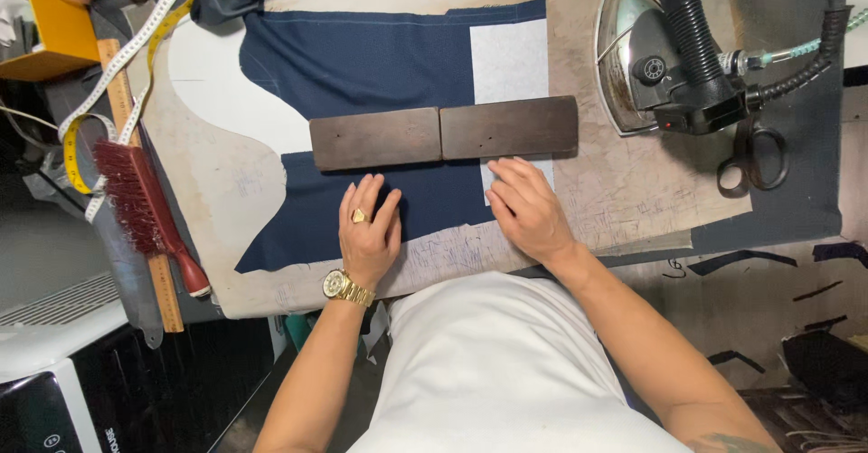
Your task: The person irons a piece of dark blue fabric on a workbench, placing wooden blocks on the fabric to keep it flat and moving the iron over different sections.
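From the head camera, the left hand (pixel 369 229) lies flat and open on the navy fabric piece (pixel 380 64), grasping nothing. The right hand (pixel 527 207) is also open, its fingers spread on the white interfacing patch (pixel 508 60) at the edge of the fabric. The fabric lies on the worn pressing board (pixel 633 191). Two dark wooden blocks (pixel 443 133) rest end to end across it, just above both hands. A steam iron (pixel 665 51) stands at the right, scissors (pixel 752 159) beside it. A red brush (pixel 145 213) lies at the left.
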